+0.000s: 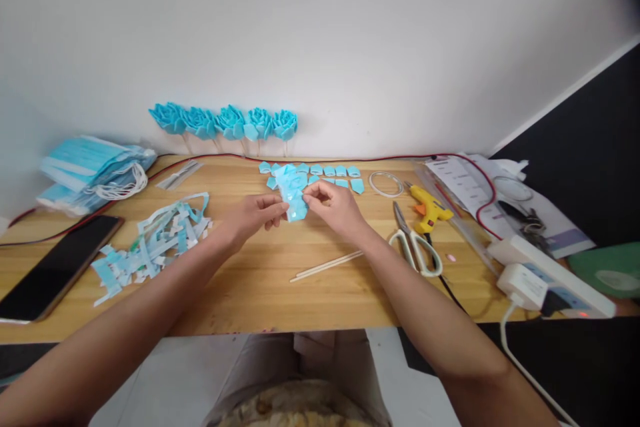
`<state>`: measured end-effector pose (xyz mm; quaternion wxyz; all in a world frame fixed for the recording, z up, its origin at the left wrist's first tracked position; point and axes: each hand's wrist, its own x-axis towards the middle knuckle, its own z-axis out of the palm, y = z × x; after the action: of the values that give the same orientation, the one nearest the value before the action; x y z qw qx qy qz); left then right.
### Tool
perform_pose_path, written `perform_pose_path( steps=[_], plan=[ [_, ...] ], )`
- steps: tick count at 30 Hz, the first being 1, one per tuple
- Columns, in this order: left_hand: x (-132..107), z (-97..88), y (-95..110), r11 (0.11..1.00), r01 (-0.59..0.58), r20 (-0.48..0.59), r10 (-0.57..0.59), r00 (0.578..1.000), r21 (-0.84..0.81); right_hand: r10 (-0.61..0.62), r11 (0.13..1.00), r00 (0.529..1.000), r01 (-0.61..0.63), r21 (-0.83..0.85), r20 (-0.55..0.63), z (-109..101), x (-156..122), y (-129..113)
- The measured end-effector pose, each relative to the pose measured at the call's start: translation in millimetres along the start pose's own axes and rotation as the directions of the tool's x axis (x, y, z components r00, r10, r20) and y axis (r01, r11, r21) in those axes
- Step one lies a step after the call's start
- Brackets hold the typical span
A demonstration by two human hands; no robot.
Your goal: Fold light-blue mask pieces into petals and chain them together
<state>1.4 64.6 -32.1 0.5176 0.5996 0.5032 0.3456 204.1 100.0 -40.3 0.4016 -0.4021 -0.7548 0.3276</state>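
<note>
Between my hands is a light blue strip of mask fabric (pixel 296 208) with overlapping petal-like pieces, held above the table. My left hand (pixel 259 212) pinches its lower left edge between thumb and fingers. Closed on the opposite edge is my right hand (pixel 331 203), thumb and forefinger together. Behind the strip, small blue fabric petals (pixel 341 171) lie in two rows, partly covered by it. Two thin wooden sticks (pixel 325 267) rest on the table in front, their right ends hidden by my right forearm.
Blue fabric flowers (pixel 231 121) on sticks lean against the wall. Left are packed masks (pixel 90 167), fabric scraps (pixel 155 240) and a phone (pixel 57 270). Right are scissors (pixel 413 240), a yellow glue gun (pixel 427 207), a wire coil (pixel 386 184) and a power strip (pixel 555 277) with cables.
</note>
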Motion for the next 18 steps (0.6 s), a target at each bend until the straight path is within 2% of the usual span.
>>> perform_pose_path(
  steps=[2,5,8,14,18],
  plan=[
    [7.7,2.8,3.0,1.000,-0.013,-0.033,0.013,0.999,0.009,0.015,0.997,1.000,-0.013,0.073,-0.019,-2.1,0.7,2.5],
    [15.3,6.9,5.2,0.999,-0.040,-0.082,0.042,0.996,0.025,0.078,0.958,0.996,-0.064,0.279,-0.041,-5.2,2.3,6.2],
    [16.5,11.6,4.2,0.998,-0.063,-0.128,0.065,0.990,0.026,0.171,0.906,0.985,-0.163,0.391,0.014,-4.7,2.3,8.4],
    [10.2,17.7,-0.8,0.991,-0.108,-0.150,0.118,0.982,0.075,0.172,0.920,0.972,-0.216,0.326,0.158,3.3,-2.1,4.4],
    [8.4,14.3,-0.2,0.991,-0.118,-0.105,0.124,0.987,0.060,0.148,0.958,0.979,-0.177,0.226,0.140,5.8,-2.9,2.2]
  ],
)
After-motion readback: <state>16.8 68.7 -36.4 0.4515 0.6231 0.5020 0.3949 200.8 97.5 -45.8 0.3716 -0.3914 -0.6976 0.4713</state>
